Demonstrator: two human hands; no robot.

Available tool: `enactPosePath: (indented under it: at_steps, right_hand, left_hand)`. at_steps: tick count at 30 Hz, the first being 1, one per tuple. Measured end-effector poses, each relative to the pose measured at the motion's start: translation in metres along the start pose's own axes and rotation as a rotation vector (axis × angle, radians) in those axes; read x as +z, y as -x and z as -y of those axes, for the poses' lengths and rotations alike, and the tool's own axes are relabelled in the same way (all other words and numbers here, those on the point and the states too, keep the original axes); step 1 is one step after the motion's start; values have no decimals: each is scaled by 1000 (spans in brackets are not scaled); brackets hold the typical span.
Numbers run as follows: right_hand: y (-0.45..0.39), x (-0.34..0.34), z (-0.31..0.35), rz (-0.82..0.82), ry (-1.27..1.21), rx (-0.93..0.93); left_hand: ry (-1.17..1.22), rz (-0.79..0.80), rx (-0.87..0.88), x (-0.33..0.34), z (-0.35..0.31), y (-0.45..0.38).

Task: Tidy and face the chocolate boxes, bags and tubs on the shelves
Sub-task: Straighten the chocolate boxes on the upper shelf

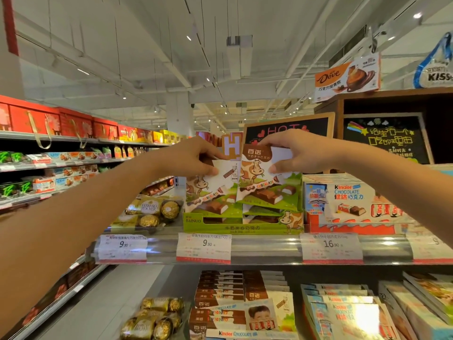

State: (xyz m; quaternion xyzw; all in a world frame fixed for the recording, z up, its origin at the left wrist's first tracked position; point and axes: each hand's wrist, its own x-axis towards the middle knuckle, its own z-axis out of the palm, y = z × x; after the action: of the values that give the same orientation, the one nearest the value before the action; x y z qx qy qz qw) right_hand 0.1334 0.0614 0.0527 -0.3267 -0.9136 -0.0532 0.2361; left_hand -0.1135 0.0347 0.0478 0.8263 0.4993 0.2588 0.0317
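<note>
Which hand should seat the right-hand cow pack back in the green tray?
Right. The right hand already pinches the right cow pack over the green tray; the left hand grips the left pack.

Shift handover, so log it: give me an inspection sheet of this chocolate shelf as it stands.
Surface: top shelf with price tags along its front rail.
Job's things: two cow-print chocolate packs, left pack and right pack, held above the green Bainuo tray.
Clutter: Ferrero Rocher packs left of the tray, Kinder boxes right.
Grippers: left hand pinches the left pack; right hand pinches the right pack.
Cables: nothing seen.
Surroundings: chalkboard signs, hanging Dove sign.
</note>
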Motion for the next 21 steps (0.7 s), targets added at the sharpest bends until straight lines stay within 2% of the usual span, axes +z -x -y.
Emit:
enactPosePath:
  at_steps: [6, 10, 14, 19, 21]
  right_hand:
    - [-4, 2, 0, 28, -4, 5]
    - [1, -3, -3, -27, -294, 69]
    - [5, -6, -5, -63, -328, 61]
    - [5, -8, 1, -190, -433, 32]
    - [4, -4, 1, -178, -418, 29]
  left_hand:
    - [-111, 47, 43, 8, -3, -2]
    - [16, 59, 43, 9, -5, -2]
    - [50, 6, 56, 7, 1, -1]
    - [60, -42, 55, 3, 8, -2]
    - [62, -63, 60, 3, 10, -3]
